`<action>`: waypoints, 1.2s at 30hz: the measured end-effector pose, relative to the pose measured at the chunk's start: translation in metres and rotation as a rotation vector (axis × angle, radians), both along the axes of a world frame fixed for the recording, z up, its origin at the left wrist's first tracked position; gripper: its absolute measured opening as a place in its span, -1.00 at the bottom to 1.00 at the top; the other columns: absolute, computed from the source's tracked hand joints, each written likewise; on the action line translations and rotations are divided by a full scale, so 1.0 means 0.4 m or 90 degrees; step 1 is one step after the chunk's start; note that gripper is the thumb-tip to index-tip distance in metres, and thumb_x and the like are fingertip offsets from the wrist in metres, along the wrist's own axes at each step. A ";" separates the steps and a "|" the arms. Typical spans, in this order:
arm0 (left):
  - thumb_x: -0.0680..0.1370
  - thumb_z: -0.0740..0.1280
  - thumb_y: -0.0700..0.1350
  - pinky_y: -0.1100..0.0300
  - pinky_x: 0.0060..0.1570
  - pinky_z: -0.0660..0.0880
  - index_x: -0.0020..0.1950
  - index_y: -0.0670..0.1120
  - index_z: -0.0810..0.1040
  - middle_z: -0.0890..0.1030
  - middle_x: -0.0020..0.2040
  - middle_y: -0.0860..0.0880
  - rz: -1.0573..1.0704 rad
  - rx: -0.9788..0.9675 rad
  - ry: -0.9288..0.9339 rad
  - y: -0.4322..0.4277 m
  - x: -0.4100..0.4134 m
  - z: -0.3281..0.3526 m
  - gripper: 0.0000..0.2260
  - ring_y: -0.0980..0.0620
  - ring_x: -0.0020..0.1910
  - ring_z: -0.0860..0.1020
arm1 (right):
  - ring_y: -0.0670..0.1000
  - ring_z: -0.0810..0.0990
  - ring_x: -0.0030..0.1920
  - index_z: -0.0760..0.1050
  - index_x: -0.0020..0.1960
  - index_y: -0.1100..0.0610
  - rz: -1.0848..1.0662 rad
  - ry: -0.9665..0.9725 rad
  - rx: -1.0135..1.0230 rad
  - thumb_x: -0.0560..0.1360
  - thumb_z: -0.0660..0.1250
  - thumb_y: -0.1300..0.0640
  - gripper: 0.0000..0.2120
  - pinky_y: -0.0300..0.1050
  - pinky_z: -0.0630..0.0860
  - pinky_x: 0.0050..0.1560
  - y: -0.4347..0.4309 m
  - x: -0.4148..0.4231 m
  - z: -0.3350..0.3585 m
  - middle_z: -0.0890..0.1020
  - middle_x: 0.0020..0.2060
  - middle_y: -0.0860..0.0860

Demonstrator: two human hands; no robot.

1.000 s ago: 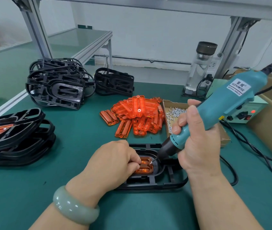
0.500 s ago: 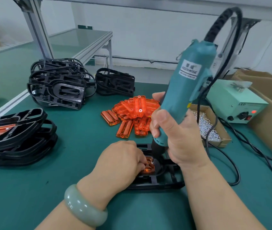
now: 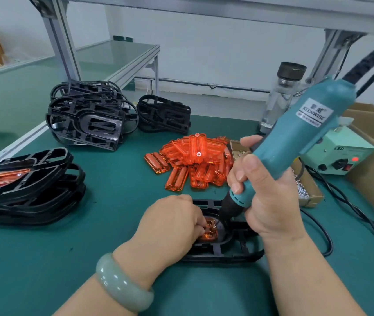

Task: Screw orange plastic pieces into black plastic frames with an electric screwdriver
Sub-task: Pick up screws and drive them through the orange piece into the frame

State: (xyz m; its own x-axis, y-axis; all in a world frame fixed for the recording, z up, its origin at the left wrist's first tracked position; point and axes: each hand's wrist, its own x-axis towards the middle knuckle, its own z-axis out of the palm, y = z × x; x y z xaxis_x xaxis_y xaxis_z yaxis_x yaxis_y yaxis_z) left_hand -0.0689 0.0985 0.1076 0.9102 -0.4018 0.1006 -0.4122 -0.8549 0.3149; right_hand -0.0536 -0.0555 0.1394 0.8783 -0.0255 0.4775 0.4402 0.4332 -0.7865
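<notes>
Head view shows the risk plainly enough: the electric screwdriver point(image 3: 295, 142) leans back toward the right instead of standing square over the screw, so the bit could, I judge, skip off the screw head and score the orange piece point(image 3: 209, 231), or drive the screw crooked; the left hand's fingertips point(image 3: 201, 226) sit right beside the bit, so a skip would likely catch them; if that hand eases its press, the orange piece may twist in its seat under the torque.

Taking the black frame point(image 3: 227, 252) at the near middle of the green mat as the landmark: the orange piece lies inside the frame's left recess, only partly seen; the left hand point(image 3: 170, 226) is curled over the frame's left half, fingers pinching and pressing the orange piece; the right hand point(image 3: 266, 201) is above the frame's right half, closed around the screwdriver's lower barrel, the bit meeting the orange piece at the recess; the spare orange pieces point(image 3: 195, 160) are heaped just beyond the frame; the screw box point(image 3: 309, 190) is beyond and right of it; finished frames point(image 3: 26, 185) are stacked well left of it.
</notes>
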 end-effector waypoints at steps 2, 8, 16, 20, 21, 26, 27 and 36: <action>0.53 0.27 0.06 0.09 0.02 0.46 0.13 0.17 0.60 0.48 -0.04 0.10 0.002 0.001 0.002 -0.001 0.000 0.000 -0.79 0.03 0.02 0.49 | -0.07 0.40 -0.52 0.54 -0.03 0.05 0.001 -0.002 -0.003 0.38 0.37 0.10 -0.84 -0.24 0.39 -0.40 0.004 0.001 0.001 0.45 -0.47 -0.06; 0.53 0.26 0.07 0.09 0.02 0.46 0.12 0.17 0.59 0.48 -0.02 0.09 0.014 0.025 0.003 -0.005 0.001 0.002 -0.79 0.01 0.04 0.49 | -0.05 0.35 -0.56 0.55 -0.28 -0.08 -0.016 0.009 -0.028 0.37 0.38 0.20 -0.82 -0.25 0.36 -0.42 0.009 -0.002 0.006 0.39 -0.53 -0.07; 0.52 0.27 0.07 0.10 -0.01 0.47 0.09 0.17 0.59 0.47 -0.04 0.09 0.028 0.026 0.010 -0.006 -0.001 0.005 -0.81 0.00 0.03 0.50 | -0.05 0.38 -0.54 0.49 0.10 0.07 -0.023 0.024 -0.031 0.44 0.32 0.27 -0.74 -0.24 0.37 -0.41 0.015 0.006 0.002 0.42 -0.49 -0.05; 0.52 0.28 0.07 0.10 -0.01 0.47 0.09 0.17 0.60 0.48 -0.02 0.09 0.032 0.017 0.006 -0.007 0.000 0.001 -0.81 0.01 0.03 0.50 | -0.04 0.37 -0.55 0.57 -0.09 -0.05 -0.008 0.007 -0.028 0.40 0.38 0.24 -0.80 -0.25 0.37 -0.42 0.015 0.005 0.004 0.41 -0.50 -0.06; 0.52 0.28 0.07 0.11 -0.02 0.46 0.10 0.18 0.60 0.49 -0.02 0.10 0.037 0.015 0.005 -0.008 0.000 0.000 -0.81 0.02 0.03 0.50 | -0.04 0.37 -0.56 0.56 -0.16 -0.06 -0.011 0.008 -0.031 0.40 0.37 0.24 -0.81 -0.25 0.37 -0.42 0.015 0.004 0.004 0.41 -0.52 -0.05; 0.51 0.28 0.08 0.19 -0.14 0.39 0.07 0.20 0.60 0.47 -0.07 0.12 0.048 0.010 -0.002 -0.009 0.000 -0.001 -0.82 0.03 0.00 0.49 | -0.03 0.38 -0.55 0.52 -0.12 0.01 -0.028 0.003 -0.062 0.43 0.31 0.30 -0.81 -0.22 0.37 -0.42 0.023 -0.005 0.006 0.43 -0.52 -0.07; 0.50 0.28 0.08 0.19 -0.16 0.38 0.07 0.20 0.60 0.46 -0.08 0.12 0.049 0.009 -0.001 -0.009 0.000 -0.001 -0.82 0.03 -0.01 0.49 | -0.04 0.38 -0.54 0.52 -0.08 0.03 -0.031 0.001 -0.066 0.43 0.32 0.29 -0.82 -0.21 0.38 -0.41 0.024 -0.005 0.006 0.44 -0.51 -0.07; 0.50 0.28 0.07 0.16 -0.13 0.44 0.06 0.18 0.60 0.45 -0.10 0.11 0.040 -0.001 -0.002 -0.007 0.002 -0.004 -0.82 0.05 -0.03 0.49 | -0.05 0.40 -0.53 0.57 -0.05 -0.02 -0.052 0.010 0.020 0.39 0.40 0.18 -0.83 -0.23 0.39 -0.39 0.001 -0.007 -0.008 0.45 -0.47 -0.06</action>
State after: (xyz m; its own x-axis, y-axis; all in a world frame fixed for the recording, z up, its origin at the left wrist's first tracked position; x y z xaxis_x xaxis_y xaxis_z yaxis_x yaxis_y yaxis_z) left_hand -0.0682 0.0956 0.1061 0.9330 -0.3443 0.1042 -0.3594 -0.8785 0.3148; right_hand -0.0564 -0.0552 0.1363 0.8800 -0.1116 0.4617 0.4628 0.4205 -0.7804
